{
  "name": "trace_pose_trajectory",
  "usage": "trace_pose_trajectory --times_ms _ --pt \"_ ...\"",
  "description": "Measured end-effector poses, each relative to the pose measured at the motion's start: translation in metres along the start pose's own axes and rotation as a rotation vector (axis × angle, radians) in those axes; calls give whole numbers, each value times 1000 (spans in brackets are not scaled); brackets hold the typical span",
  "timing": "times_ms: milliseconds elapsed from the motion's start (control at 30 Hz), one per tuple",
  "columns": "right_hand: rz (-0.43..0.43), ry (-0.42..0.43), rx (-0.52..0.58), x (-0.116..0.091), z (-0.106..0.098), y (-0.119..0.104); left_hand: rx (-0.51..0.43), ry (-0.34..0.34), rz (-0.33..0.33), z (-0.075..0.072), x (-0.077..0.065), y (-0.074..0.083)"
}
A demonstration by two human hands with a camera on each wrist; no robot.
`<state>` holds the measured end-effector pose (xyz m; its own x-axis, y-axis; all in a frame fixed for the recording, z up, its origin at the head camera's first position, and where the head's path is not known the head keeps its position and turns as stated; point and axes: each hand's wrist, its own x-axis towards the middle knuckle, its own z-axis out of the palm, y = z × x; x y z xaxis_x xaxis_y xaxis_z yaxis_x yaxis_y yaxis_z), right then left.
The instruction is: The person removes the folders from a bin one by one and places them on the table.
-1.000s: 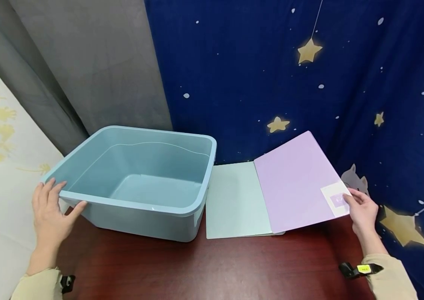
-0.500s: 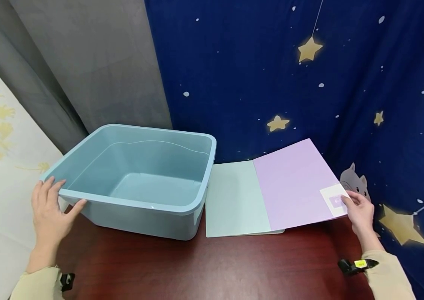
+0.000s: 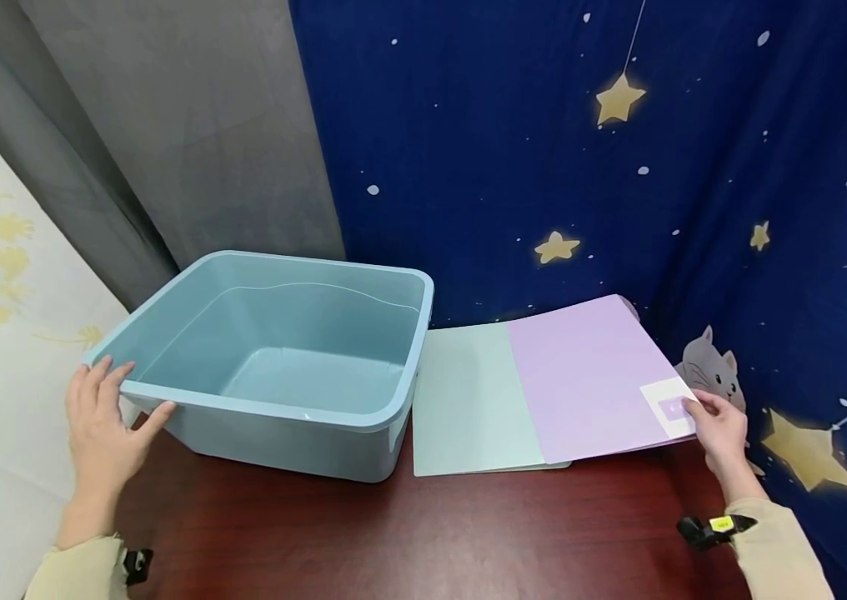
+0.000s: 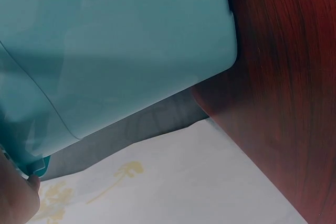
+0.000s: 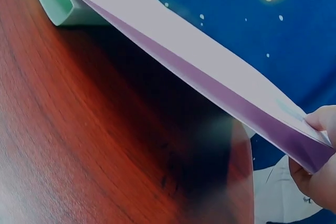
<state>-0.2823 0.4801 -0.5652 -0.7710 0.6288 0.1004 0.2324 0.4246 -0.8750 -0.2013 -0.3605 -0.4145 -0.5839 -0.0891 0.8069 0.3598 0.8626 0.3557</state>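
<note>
A light blue plastic basin stands on the left part of the table. My left hand holds its rim at the front left corner, fingers over the top and thumb on the outer side. Beside the basin lies a pale green folder. A purple folder with a white label overlaps the green one along its left side. My right hand pinches the purple folder's lower right corner. In the right wrist view, the purple folder slants above the table, its held end raised off the wood.
The dark red wooden table extends in front of the basin and folders. Behind hang a navy curtain with stars and a grey curtain. White cloth with yellow prints borders the left side.
The purple folder's far right corner has come down, and it lies flatter. My right hand has shifted slightly down and left with it. My left hand and the basin stay put.
</note>
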Motion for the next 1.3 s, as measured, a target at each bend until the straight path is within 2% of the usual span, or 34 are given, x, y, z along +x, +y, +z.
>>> trace_pose_trajectory --times_ms 267,400,667,733,967,1133,1300 --pt "18 -24 -29 -3 -7 -1 -6 -10 -33 0 -2 1" --pt "9 -41 -84 -5 -9 0 -4 -5 -30 -1 -1 1" --pt "-27 -158 -206 -15 -17 0 -3 -6 -20 -1 -1 3" --pt "-37 -170 -241 -22 -19 -7 -4 -9 -24 -1 -1 2" --pt "-16 -185 -201 -60 -31 -59 -5 -19 -32 -1 -2 1" --pt "-21 -174 -285 -68 -31 -69 -6 -23 -36 -1 -2 1" --pt "0 -217 -268 -67 -33 -71 0 -26 -46 -1 -2 1"
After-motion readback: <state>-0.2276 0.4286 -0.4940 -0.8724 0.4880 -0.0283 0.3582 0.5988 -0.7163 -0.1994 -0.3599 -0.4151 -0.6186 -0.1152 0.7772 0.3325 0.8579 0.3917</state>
